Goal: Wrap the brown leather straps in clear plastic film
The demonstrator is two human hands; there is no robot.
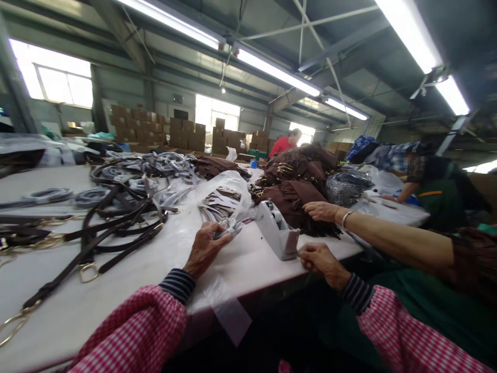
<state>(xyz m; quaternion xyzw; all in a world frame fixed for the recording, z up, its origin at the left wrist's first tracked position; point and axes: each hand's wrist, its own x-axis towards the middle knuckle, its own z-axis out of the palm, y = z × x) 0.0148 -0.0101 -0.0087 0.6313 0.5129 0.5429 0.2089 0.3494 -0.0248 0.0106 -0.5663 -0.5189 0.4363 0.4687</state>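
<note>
My left hand (205,248) is closed around a coiled strap in clear wrapping (232,227), held just above the white table. At the front of a grey tape dispenser (277,235), my right hand (321,263) pinches the end of the tape with thumb and finger; the tape itself barely shows. Behind the coil, a clear plastic bag (238,189) lies open with flat light and dark strips (220,201) in it. Another person's hand (321,211) with a bracelet reaches in from the right, over brown fabric pieces (289,199) beside the dispenser.
Dark straps with metal rings (124,233) spread over the left of the table (163,280). Several wrapped coils (93,197) lie behind them. A brown pile (301,166) rises at the back. A plastic sheet (232,316) hangs off the front edge. Co-workers stand at the right and back.
</note>
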